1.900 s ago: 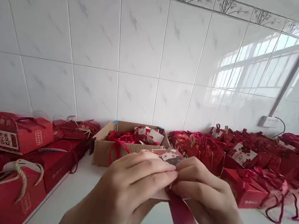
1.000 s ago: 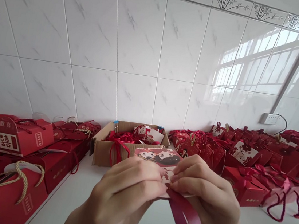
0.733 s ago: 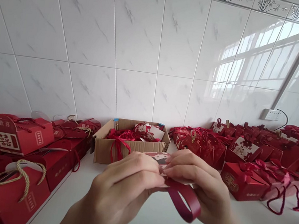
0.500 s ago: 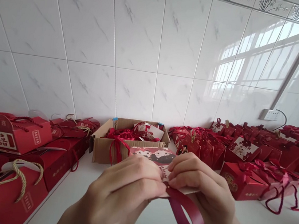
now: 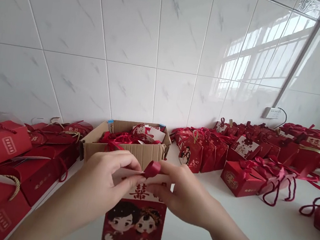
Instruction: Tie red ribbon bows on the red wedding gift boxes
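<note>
Both hands hold a small red and white paper tag (image 5: pixel 135 209) printed with a cartoon couple; it hangs down in front of me over the white counter (image 5: pixel 252 226). My left hand (image 5: pixel 105 179) pinches its top left edge. My right hand (image 5: pixel 181 193) pinches the top right. A loop of dark red ribbon (image 5: pixel 152 168) sticks up at the top of the tag between the fingertips of both hands.
An open cardboard box (image 5: pixel 128 147) of red ribbons and tags stands behind my hands by the tiled wall. Red gift boxes with rope handles (image 5: pixel 4 162) crowd the left. More red gift boxes and bags (image 5: pixel 249 159) fill the right. A wall socket (image 5: pixel 270 112) sits at the right.
The tag has flipped from pointing up and away to hanging down with its picture facing me. The ribbon loop, earlier dangling below my right hand, now stands above the tag. The camera has tilted and shifted right.
</note>
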Motion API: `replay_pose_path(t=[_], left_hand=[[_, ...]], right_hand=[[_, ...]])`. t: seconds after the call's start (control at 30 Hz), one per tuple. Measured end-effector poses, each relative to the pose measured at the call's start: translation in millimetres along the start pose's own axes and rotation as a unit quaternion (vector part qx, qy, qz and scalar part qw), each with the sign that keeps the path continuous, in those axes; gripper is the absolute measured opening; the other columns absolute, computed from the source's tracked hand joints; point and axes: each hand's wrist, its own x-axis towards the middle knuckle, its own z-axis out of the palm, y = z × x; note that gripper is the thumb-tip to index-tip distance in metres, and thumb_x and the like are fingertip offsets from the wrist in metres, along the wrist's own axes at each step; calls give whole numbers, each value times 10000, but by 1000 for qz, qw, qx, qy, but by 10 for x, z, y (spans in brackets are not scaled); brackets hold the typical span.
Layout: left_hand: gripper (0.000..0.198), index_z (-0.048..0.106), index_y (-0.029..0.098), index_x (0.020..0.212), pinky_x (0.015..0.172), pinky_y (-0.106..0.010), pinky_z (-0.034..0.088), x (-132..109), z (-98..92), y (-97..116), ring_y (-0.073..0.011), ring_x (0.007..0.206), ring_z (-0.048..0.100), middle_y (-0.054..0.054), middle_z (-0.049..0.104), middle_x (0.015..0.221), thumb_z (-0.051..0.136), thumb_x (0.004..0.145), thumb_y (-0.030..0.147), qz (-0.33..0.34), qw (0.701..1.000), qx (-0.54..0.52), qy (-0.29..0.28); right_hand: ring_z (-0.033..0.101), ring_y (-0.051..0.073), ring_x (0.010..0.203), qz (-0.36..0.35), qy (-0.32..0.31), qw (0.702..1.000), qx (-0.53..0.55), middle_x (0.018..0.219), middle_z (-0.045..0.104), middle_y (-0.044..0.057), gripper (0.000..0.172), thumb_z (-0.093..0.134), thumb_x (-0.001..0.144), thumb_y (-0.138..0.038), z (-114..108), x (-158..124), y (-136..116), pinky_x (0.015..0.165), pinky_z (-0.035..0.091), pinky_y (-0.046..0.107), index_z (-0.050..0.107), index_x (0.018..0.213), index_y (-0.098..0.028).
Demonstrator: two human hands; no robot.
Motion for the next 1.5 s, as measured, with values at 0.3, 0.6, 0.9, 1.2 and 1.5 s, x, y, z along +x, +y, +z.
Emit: replay_pose_path(t=[0.3,0.6,0.9,1.2,1.5], left_hand=[[450,555,327,1198,706,-331,524,-171,48,-226,-286,1007,639,-29,616,1228,563,790,518,-81,977,145,-135],[438,609,336,1168,728,-364,536,-195,30,-194,-303,972,661,-40,657,1182,588,765,506,-84,974,145,-151],[574,548,333,1278,925,-426,489,-245,34,-184,-315,1154,577,-41,585,1306,577,751,560,-113,962,123,-215],[496,544,377,1259,943,-418,491,-317,80,-249,-281,1164,575,8,592,1297,504,801,564,-108,959,101,-240],[442,615,347,1195,845,-340,543,-313,127,-293,-271,1052,649,-16,658,1206,535,801,531,-72,975,76,-197]], right_hand=[[581,169,602,154,117,961,-198,670,639,33,102,511,783,-161,-433,-31,270,505,411,253,606,770,-197],[593,267,1078,33,477,857,-192,1171,623,123,390,604,808,-302,-743,-51,452,907,487,478,563,1178,-184],[676,190,731,92,-14,973,-210,874,724,45,185,590,824,-331,-717,-219,367,594,535,285,711,914,-223],[668,205,797,97,-184,960,-187,958,719,59,313,600,815,-377,-507,-193,235,551,478,262,678,1087,-245],[662,223,834,129,-193,943,-239,1036,702,74,354,557,838,-397,-478,-186,258,565,477,280,643,1147,-246]])
